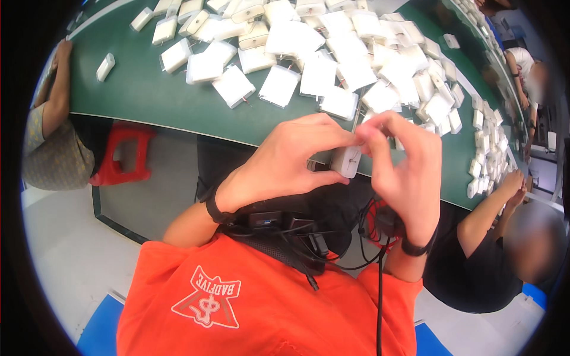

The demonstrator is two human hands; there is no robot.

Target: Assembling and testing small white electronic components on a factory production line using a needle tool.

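Nearest me, across the lower frame, spread the wearer's orange shirt [267,320] with its pale printed emblem; a black cable [380,302] ran up it toward a tangle of black gear below the hands. At center, the left hand [291,151] pinched a small white block [346,164] between thumb and forefinger. The right hand [411,163], at right of center, had its thumb and fingertips together at the block's upper end; I could not tell whether they gripped it, since the fingers blocked my view there.

The block showed me a narrow pale end with rounded corners and a thin dark mark. Beyond it, a smooth, matte green tabletop [160,98] carried a heap of white blocks [317,74] across the upper frame, flat and squarish, some with translucent edges and thin protruding leads, washed out by glare. I saw a glossy red plastic stool [139,157] at left, a seated co-worker [59,160] at the left rim, and another in black [475,273] at lower right.
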